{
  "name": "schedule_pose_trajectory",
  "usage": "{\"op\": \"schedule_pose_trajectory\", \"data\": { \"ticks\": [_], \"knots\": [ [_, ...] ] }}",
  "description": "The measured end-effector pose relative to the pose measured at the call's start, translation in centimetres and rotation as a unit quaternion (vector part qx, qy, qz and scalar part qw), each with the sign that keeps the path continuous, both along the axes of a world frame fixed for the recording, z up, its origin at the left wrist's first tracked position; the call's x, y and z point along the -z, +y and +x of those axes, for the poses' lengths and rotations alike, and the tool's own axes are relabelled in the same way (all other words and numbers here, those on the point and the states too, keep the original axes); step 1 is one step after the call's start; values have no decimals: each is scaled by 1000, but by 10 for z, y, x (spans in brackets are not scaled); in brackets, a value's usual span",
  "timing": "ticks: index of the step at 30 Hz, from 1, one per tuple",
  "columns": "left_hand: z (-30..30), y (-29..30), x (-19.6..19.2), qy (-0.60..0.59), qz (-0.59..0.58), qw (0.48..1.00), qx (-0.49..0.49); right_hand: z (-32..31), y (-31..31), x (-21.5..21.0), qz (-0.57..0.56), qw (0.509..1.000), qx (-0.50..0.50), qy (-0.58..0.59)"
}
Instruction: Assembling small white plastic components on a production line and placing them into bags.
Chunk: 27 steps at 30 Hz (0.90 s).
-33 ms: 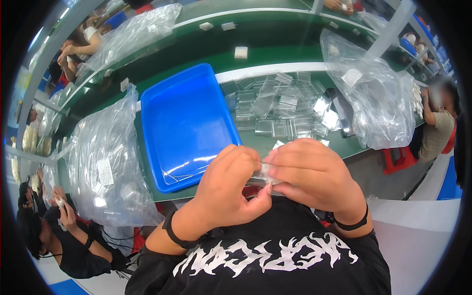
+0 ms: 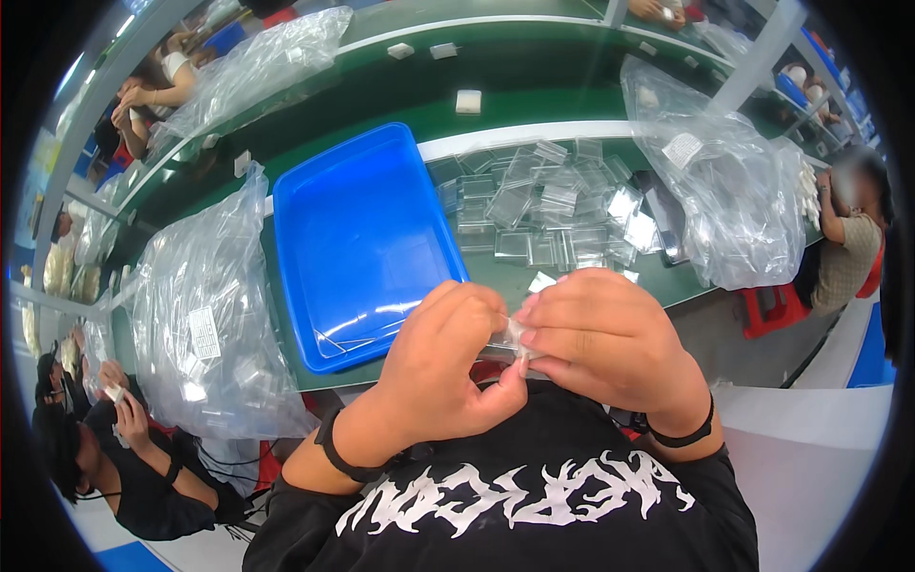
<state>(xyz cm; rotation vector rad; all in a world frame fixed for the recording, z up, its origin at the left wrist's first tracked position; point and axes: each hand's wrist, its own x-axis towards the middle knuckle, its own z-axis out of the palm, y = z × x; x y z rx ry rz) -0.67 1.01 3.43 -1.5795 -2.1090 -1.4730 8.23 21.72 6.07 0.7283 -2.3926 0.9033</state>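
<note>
L bag (image 2: 191, 286): clear, slumped. Tray (image 2: 348, 234): blue, set close, prob. for short reach. L hand (image 2: 440, 353): gripping piece (image 2: 516, 332), clear/whitish, betw. hands, apparently to steady it. Cases (image 2: 558, 200): clear, loose pile, w/in reach. R hand (image 2: 610, 334): pinching same piece, mostly hiding it. R bag (image 2: 739, 195): clear, past pile.

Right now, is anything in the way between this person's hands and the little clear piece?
Nothing visible: the left hand and right hand both grip the small clear piece, hiding much of it. The blue tray and the pile of clear plastic pieces lie beyond the hands, not in between.
</note>
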Motion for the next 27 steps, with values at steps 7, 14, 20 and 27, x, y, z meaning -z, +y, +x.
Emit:
{"op": "schedule_pose_trajectory", "data": {
  "ticks": [7,14,20,27],
  "knots": [
    [2,-4,1,-3,16,999,29,4,-5,-5,49,997,12,53],
    [1,-4,3,5,21,999,33,6,-11,-3,90,991,29,97],
    [2,-7,1,22,-7,999,37,9,-14,-8,121,989,30,78],
    [0,-12,7,1,8,999,40,7,-10,0,45,999,16,15]
  ]
}}
